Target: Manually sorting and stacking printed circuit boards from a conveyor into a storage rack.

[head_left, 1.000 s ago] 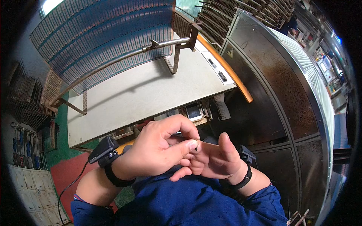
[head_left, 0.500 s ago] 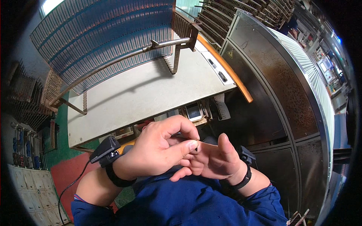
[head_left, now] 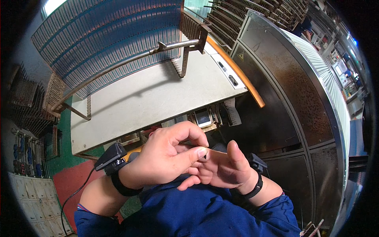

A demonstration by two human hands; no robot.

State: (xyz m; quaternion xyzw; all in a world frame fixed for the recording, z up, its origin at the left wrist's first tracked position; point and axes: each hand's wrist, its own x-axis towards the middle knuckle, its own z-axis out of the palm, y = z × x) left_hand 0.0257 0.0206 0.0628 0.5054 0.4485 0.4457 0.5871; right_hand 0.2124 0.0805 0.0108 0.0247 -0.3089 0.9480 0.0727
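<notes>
Both of my hands meet in front of my body, below the front edge of the white table. The thumb and forefinger of my left hand (head_left: 164, 154) are bent toward each other in a pinch. A tiny dark thing (head_left: 205, 157) shows at the thumb tip, too small to name. Palm up, my right hand (head_left: 225, 168) lies against the left fingertips, its thumb raised and its fingers loosely spread. Some of its fingers are hidden behind the left hand. Each wrist wears a black strap with a small black device.
On the white table (head_left: 150, 104) stands a metal rack (head_left: 130, 61) holding a panel with rows of narrow strips. A phone-like device (head_left: 203, 117) lies on a shelf underneath. To the right rises a stained metal cabinet (head_left: 296, 87); an orange rail (head_left: 241, 77) borders the table.
My hands hold almost the same pose and place. In the far right background, a person has shifted slightly.
</notes>
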